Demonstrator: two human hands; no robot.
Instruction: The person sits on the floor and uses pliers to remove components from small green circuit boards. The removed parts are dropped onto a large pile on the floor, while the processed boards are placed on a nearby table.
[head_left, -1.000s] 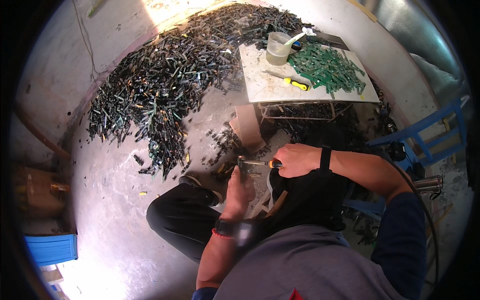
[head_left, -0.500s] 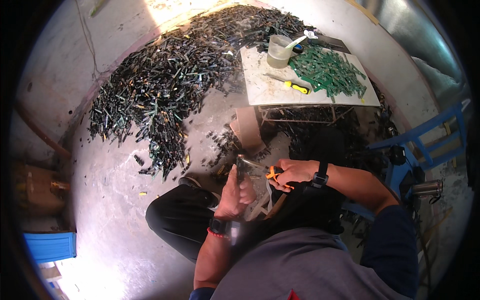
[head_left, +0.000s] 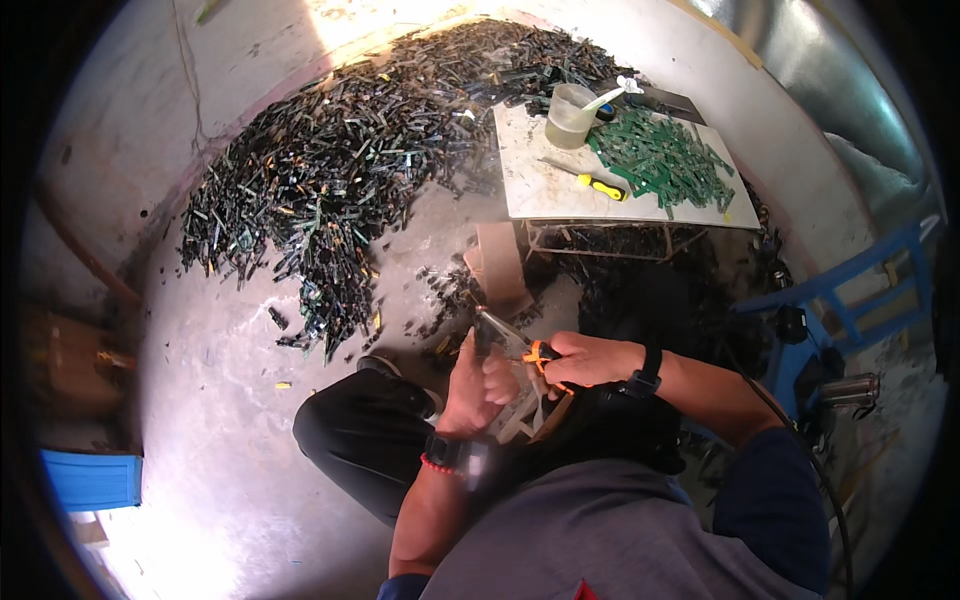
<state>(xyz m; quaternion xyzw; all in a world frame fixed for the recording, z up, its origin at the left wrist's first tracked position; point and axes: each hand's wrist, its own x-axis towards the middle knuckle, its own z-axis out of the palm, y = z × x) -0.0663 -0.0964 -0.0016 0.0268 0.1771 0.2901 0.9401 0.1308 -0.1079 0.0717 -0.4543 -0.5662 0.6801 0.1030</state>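
Note:
My right hand (head_left: 597, 362) is closed around the orange handles of a pair of long-nose pliers (head_left: 541, 353). The slim metal jaws reach up and left, their tip just above the thumb of my left hand (head_left: 478, 387). That hand has its thumb pointing up and its other fingers curled in. Whatever lies in its grip is blurred and mostly hidden, so I cannot make it out. Both hands are in front of my lap, above the bent knees. Beyond them a piece of brown cardboard (head_left: 503, 268) leans near scattered dark bits.
A low table (head_left: 522, 190) at the far right bears green circuit board strips (head_left: 660, 155), a cloudy plastic cup (head_left: 570, 117) and a yellow-handled screwdriver (head_left: 600, 187). A large heap of dark strips (head_left: 330, 170) covers the floor at far left. A blue chair (head_left: 850, 290) stands right.
The dark strip seen upright in my left hand earlier no longer shows clearly. My right hand and the pliers have shifted slightly left and down, and the view has tilted a little.

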